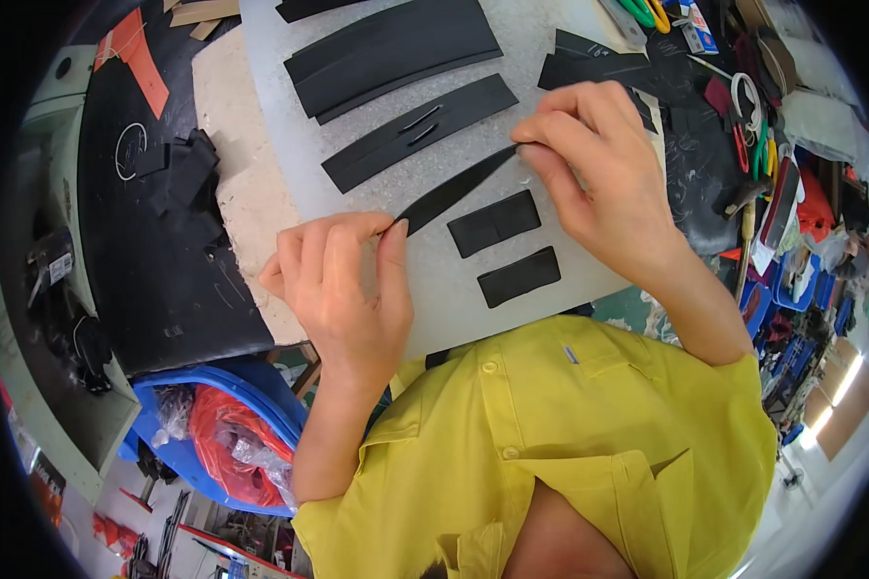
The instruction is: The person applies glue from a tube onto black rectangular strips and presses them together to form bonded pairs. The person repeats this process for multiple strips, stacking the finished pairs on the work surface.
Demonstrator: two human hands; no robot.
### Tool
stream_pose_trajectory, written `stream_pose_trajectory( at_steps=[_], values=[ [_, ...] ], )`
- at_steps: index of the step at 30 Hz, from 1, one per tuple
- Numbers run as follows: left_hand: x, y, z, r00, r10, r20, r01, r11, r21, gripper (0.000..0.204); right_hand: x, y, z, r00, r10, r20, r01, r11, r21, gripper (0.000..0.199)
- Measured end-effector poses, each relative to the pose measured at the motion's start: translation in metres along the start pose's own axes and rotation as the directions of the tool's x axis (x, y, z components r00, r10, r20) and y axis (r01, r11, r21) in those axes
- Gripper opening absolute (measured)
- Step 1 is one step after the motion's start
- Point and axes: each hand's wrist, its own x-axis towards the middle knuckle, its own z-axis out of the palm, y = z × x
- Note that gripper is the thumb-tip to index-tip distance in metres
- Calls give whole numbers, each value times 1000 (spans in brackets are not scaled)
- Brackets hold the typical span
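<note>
A narrow black strip (pixel 457 189), leather-like in look, is stretched at a slant above a pale board (pixel 433 311). The thumb and fingers of my left hand (pixel 343 280) pinch its lower left end, while my right hand (pixel 603 159) pinches the upper right end. Just beyond the strip lies a black band (pixel 372 159) with two slits in it. Farther off is a wide, slightly curved black panel (pixel 396 60). Two small black folded-looking pieces, one upper (pixel 494 223) and one lower (pixel 518 277), rest on the board below my right hand.
Black scraps (pixel 188 174) are heaped left of the board. A blue bin (pixel 294 396) with red and clear plastic stands at lower left. More black pieces (pixel 589 66) lie at the upper right, near green-and-yellow-handled scissors (pixel 647 12) and a hammer (pixel 746 198).
</note>
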Motion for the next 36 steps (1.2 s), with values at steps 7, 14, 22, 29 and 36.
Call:
stream_pose_trajectory(
  at_steps=[7,14,22,29,36],
  values=[
    [19,15,13,997,3,-76,-16,987,-162,25,12,-21,-1,999,-3,47,3,1000,8,24],
    [21,11,19,987,89,-131,-117,966,-228,25,-1,-9,2,999,-46,19,43,992,119,28],
    [19,11,16,994,112,11,-109,986,-129,31,-7,-10,-2,985,-43,169,18,989,146,56],
    [19,4,23,980,196,-27,-198,967,-158,37,-7,3,5,974,-147,175,123,982,142,60],
    [18,4,25,981,194,-21,-195,970,-143,35,-6,4,9,965,-211,156,204,977,64,57]
  ],
)
